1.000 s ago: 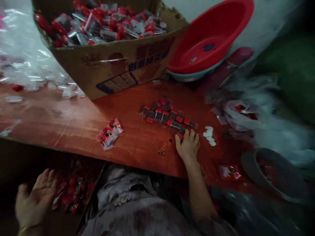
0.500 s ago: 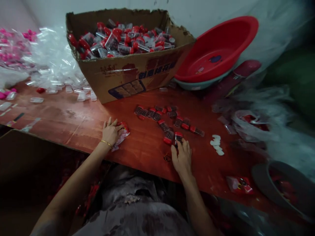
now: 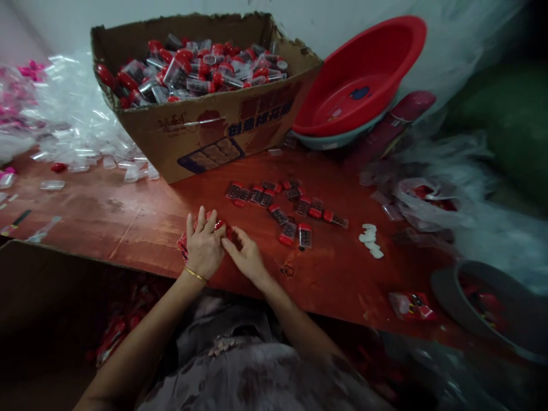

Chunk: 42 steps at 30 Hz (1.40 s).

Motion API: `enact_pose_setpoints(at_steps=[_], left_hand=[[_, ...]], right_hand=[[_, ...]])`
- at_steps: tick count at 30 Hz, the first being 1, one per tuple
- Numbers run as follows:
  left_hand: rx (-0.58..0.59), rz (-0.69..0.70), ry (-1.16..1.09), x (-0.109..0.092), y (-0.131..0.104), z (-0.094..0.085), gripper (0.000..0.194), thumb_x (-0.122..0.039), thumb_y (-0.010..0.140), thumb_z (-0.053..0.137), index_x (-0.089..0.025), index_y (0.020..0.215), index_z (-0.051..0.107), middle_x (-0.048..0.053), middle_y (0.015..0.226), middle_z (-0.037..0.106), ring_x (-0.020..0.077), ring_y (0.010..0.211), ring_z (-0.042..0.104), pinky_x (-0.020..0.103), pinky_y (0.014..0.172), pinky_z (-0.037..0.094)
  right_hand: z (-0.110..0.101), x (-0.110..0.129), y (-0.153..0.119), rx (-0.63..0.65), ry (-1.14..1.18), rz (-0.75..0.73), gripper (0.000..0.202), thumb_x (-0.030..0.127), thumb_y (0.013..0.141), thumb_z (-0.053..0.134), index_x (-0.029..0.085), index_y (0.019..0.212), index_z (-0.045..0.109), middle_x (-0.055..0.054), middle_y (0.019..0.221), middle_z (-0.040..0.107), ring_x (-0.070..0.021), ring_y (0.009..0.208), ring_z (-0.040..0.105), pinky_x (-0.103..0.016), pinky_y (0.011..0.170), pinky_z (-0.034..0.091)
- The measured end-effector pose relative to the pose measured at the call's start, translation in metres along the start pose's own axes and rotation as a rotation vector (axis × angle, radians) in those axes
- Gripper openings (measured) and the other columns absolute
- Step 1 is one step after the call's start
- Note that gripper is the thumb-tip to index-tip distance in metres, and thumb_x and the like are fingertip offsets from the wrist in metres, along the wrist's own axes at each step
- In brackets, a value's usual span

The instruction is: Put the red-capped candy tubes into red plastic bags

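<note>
My left hand [image 3: 206, 246] lies with fingers spread on a small red printed plastic packet [image 3: 183, 244], pressing it to the table and hiding most of it. My right hand [image 3: 249, 258] is beside it, thumb and forefinger closed at the packet's right edge; the exact grip is partly hidden. To the right lie several small clear tubes with red caps and dark dotted sides, among them an upright-looking clear container [image 3: 305, 235] and a red-capped one [image 3: 287, 233]. A thin dark loop [image 3: 287, 270] lies near the front edge.
A torn cardboard box [image 3: 214, 128] full of red-capped clear tubes stands behind. Clear plastic pieces [image 3: 85, 137] heap at left. Red basin [image 3: 363, 74], dark red bottle [image 3: 398, 123], white pieces [image 3: 370, 241], another packet [image 3: 411, 306] and grey bowl [image 3: 449, 285] are at right.
My right hand has left the clear container and moved left to the packet. My left hand has shifted onto the packet, which now lies under it. The view has turned slightly.
</note>
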<state>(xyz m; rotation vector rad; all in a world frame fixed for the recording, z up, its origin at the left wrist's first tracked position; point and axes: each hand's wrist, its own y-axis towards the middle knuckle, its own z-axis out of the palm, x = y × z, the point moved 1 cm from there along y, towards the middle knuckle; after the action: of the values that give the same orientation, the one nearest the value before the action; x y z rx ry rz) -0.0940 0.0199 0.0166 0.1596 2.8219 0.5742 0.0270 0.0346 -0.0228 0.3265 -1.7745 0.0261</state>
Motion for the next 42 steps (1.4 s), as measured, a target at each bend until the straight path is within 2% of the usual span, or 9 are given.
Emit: enact_pose_setpoints(at_steps=[5, 8, 12, 20, 25, 28, 31, 37, 42], left_hand=[[-0.051, -0.223, -0.371, -0.004, -0.005, 0.011, 0.043, -0.033, 0.077, 0.057, -0.018, 0.118, 0.059, 0.014, 0.123, 0.059, 0.0321, 0.122, 0.046, 0.049, 0.103, 0.031], [0.07, -0.454, -0.839, -0.005, -0.004, 0.022, 0.035, -0.043, 0.074, 0.06, -0.014, 0.092, 0.068, 0.01, 0.086, 0.071, 0.0231, 0.078, 0.065, 0.033, 0.071, 0.05], [0.143, -0.641, -1.264, -0.019, -0.003, 0.025, 0.03, -0.044, 0.063, 0.069, -0.015, 0.056, 0.063, -0.001, 0.046, 0.057, 0.0108, 0.043, 0.049, 0.023, 0.045, 0.04], [0.089, -0.978, -1.62, -0.04, -0.011, 0.027, 0.036, -0.038, 0.042, 0.083, -0.013, 0.061, 0.064, -0.002, 0.054, 0.061, 0.0065, 0.046, 0.05, 0.019, 0.048, 0.042], [0.067, -1.094, -1.676, -0.023, -0.01, 0.024, 0.036, -0.032, 0.045, 0.084, -0.013, 0.059, 0.057, -0.001, 0.061, 0.064, 0.0099, 0.057, 0.06, 0.022, 0.061, 0.05], [0.17, -1.124, -1.728, -0.021, -0.008, 0.017, 0.034, -0.032, 0.05, 0.083, -0.014, 0.061, 0.057, -0.001, 0.06, 0.064, 0.0111, 0.057, 0.061, 0.024, 0.063, 0.051], [0.278, -1.16, -1.776, -0.028, -0.006, 0.013, 0.032, -0.033, 0.053, 0.082, -0.015, 0.067, 0.059, 0.002, 0.066, 0.067, 0.0142, 0.063, 0.064, 0.026, 0.063, 0.051], [0.326, -1.17, -1.778, -0.035, -0.008, 0.011, 0.037, -0.038, 0.049, 0.083, -0.015, 0.064, 0.058, 0.001, 0.063, 0.066, 0.0122, 0.057, 0.062, 0.024, 0.058, 0.05], [0.235, -1.176, -1.721, -0.029, -0.009, 0.012, 0.041, -0.04, 0.043, 0.085, -0.014, 0.062, 0.059, 0.001, 0.061, 0.066, 0.0113, 0.054, 0.06, 0.021, 0.053, 0.047]], right_hand=[[0.01, -0.011, 0.0, -0.108, 0.347, 0.121, 0.034, 0.048, 0.084, 0.048, 0.018, 0.079, 0.064, -0.002, 0.073, 0.066, -0.0147, 0.068, 0.058, -0.025, 0.064, 0.048], [0.003, -0.011, -0.005, -0.07, 0.443, 0.189, 0.04, 0.054, 0.082, 0.048, 0.018, 0.072, 0.062, -0.001, 0.067, 0.064, -0.0133, 0.057, 0.056, -0.025, 0.055, 0.047], [-0.007, -0.013, -0.009, -0.021, 0.37, 0.214, 0.045, 0.058, 0.081, 0.047, 0.018, 0.061, 0.056, 0.001, 0.054, 0.058, -0.0111, 0.046, 0.05, -0.024, 0.05, 0.044], [-0.017, -0.015, -0.016, -0.064, 0.03, 0.023, 0.034, 0.041, 0.09, 0.038, 0.02, 0.068, 0.055, 0.002, 0.059, 0.055, -0.0124, 0.056, 0.052, -0.023, 0.056, 0.042], [-0.085, -0.01, -0.009, -0.023, -0.389, -0.204, 0.025, 0.023, 0.089, 0.038, 0.02, 0.096, 0.062, -0.006, 0.097, 0.066, -0.0185, 0.093, 0.057, -0.032, 0.084, 0.044], [-0.138, -0.02, 0.005, 0.055, -0.876, -0.243, 0.036, 0.01, 0.079, 0.044, 0.016, 0.11, 0.061, -0.011, 0.121, 0.058, -0.0263, 0.11, 0.048, -0.041, 0.092, 0.038], [-0.164, -0.036, 0.018, 0.208, -1.118, -0.257, 0.038, 0.011, 0.078, 0.049, 0.018, 0.114, 0.06, -0.011, 0.121, 0.059, -0.0285, 0.109, 0.047, -0.048, 0.096, 0.032], [-0.145, -0.047, 0.01, 0.124, -0.946, -0.279, 0.024, 0.026, 0.086, 0.047, 0.018, 0.105, 0.06, -0.012, 0.106, 0.065, -0.0265, 0.101, 0.054, -0.049, 0.096, 0.032], [-0.119, -0.016, -0.031, 0.182, -0.403, -0.104, 0.023, 0.033, 0.089, 0.044, 0.018, 0.1, 0.058, -0.004, 0.076, 0.066, -0.0165, 0.068, 0.06, -0.028, 0.064, 0.046]])
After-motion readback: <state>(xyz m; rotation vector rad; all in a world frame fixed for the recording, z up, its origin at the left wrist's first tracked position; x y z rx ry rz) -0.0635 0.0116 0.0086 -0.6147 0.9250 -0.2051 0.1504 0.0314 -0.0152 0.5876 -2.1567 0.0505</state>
